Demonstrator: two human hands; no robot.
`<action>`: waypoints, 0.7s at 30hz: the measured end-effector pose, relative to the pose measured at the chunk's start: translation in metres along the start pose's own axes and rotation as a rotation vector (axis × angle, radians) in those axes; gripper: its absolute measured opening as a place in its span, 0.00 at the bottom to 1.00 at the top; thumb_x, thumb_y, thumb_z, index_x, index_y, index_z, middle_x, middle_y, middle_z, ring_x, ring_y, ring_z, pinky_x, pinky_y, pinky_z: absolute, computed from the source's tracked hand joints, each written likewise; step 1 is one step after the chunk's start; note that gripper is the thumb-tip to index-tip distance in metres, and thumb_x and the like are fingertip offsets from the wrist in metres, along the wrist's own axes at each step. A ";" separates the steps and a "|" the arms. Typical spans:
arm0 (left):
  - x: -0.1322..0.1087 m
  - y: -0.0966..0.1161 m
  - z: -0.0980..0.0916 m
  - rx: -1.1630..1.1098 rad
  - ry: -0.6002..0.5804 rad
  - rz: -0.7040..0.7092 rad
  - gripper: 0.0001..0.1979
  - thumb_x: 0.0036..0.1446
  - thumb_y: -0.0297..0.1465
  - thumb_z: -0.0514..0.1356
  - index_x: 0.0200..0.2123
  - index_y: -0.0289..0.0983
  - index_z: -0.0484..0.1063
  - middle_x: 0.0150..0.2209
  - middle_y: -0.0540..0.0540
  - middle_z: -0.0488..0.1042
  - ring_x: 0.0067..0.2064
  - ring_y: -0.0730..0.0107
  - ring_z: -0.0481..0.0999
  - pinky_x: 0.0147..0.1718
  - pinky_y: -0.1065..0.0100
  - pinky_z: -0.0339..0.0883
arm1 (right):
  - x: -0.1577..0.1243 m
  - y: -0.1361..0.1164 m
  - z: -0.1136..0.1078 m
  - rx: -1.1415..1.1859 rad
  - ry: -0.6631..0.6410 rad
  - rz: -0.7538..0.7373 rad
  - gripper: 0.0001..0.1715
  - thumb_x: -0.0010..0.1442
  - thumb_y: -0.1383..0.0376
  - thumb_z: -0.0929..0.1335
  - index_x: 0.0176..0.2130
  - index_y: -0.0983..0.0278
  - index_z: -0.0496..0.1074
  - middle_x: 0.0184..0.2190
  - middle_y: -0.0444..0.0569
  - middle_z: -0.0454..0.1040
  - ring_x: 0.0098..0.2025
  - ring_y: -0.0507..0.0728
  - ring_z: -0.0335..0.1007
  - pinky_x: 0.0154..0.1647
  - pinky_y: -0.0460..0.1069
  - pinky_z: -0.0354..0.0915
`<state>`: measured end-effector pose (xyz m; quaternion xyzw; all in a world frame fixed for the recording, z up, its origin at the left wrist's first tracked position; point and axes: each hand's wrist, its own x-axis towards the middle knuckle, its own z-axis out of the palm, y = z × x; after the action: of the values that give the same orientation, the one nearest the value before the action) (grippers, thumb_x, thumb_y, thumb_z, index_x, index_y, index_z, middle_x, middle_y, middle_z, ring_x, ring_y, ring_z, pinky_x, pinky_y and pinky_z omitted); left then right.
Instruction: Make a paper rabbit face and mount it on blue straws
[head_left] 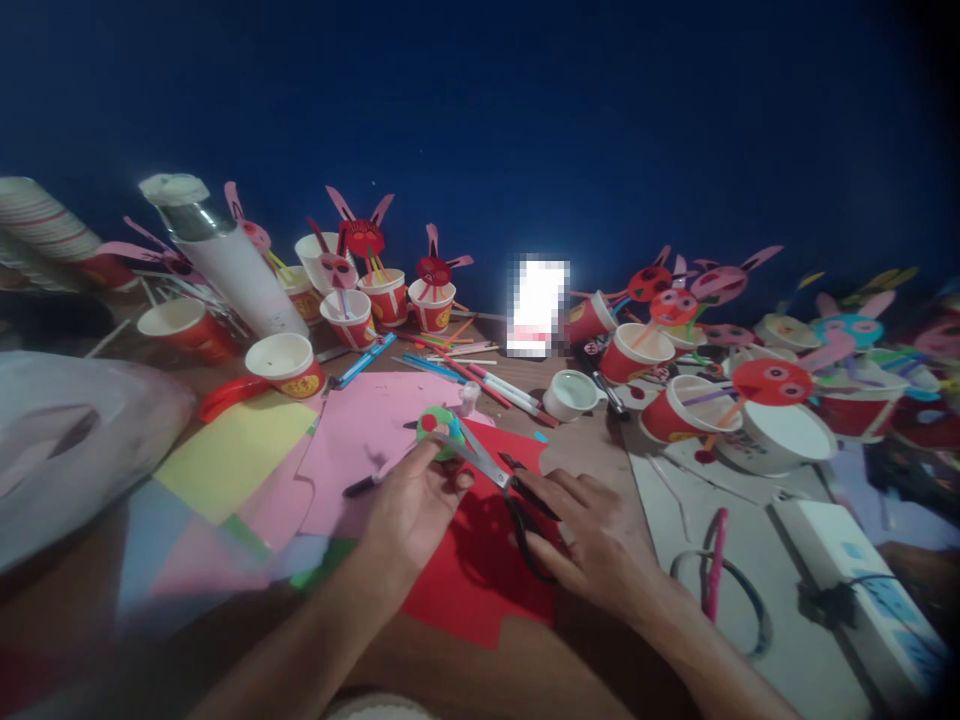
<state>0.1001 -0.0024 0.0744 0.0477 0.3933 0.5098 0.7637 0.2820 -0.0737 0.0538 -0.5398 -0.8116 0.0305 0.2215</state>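
My left hand (414,502) pinches a small round green paper piece (426,432) with a red dot on it, between thumb and fingers. In my right hand (596,535) are scissors (491,466) with black handles, my fingers through the loops. Their blades are spread and reach the green piece from the right. Under both hands lies a red sheet of paper (480,585), with a pink sheet (360,415) to its left. A black-capped pen (363,486) rests beside my left hand.
Paper cups (349,322) holding paper animal faces on sticks line the back and right. Colored pens (506,385), a small white cup (571,396) and a lit phone (538,305) stand ahead. A plastic bag (82,440) lies left, a power strip (855,570) right.
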 end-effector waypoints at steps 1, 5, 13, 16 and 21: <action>0.000 -0.001 0.000 -0.001 -0.011 -0.003 0.05 0.49 0.21 0.62 0.27 0.34 0.68 0.23 0.51 0.72 0.22 0.75 0.69 0.18 0.74 0.61 | 0.000 0.000 0.000 -0.011 0.004 0.000 0.22 0.59 0.62 0.65 0.52 0.67 0.71 0.37 0.55 0.76 0.32 0.59 0.69 0.33 0.52 0.65; 0.001 -0.003 -0.002 -0.016 -0.038 -0.012 0.05 0.49 0.21 0.62 0.28 0.34 0.69 0.24 0.50 0.73 0.23 0.74 0.70 0.18 0.74 0.62 | 0.001 -0.001 0.002 -0.056 0.035 0.000 0.21 0.59 0.62 0.65 0.51 0.67 0.72 0.36 0.55 0.77 0.31 0.58 0.69 0.32 0.51 0.64; 0.003 -0.007 -0.006 -0.038 -0.037 -0.014 0.06 0.48 0.21 0.63 0.30 0.34 0.69 0.28 0.50 0.74 0.26 0.74 0.72 0.19 0.73 0.61 | 0.001 -0.004 0.004 -0.072 0.091 -0.014 0.20 0.60 0.63 0.64 0.50 0.68 0.72 0.35 0.54 0.77 0.30 0.58 0.68 0.32 0.51 0.62; 0.002 -0.007 -0.008 -0.035 -0.027 -0.014 0.08 0.48 0.22 0.64 0.31 0.35 0.69 0.28 0.52 0.74 0.26 0.74 0.72 0.19 0.73 0.60 | 0.001 -0.004 0.003 -0.080 0.113 -0.020 0.19 0.60 0.63 0.64 0.49 0.68 0.72 0.34 0.54 0.77 0.30 0.57 0.68 0.32 0.51 0.62; 0.002 -0.008 -0.007 -0.016 -0.032 -0.007 0.09 0.47 0.22 0.65 0.32 0.36 0.69 0.30 0.52 0.75 0.28 0.75 0.72 0.20 0.73 0.60 | 0.001 -0.003 0.003 -0.085 0.102 -0.006 0.20 0.60 0.63 0.64 0.50 0.67 0.72 0.35 0.53 0.77 0.31 0.57 0.69 0.33 0.51 0.62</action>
<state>0.1014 -0.0067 0.0649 0.0481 0.3771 0.5096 0.7719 0.2776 -0.0738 0.0523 -0.5472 -0.8013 -0.0321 0.2395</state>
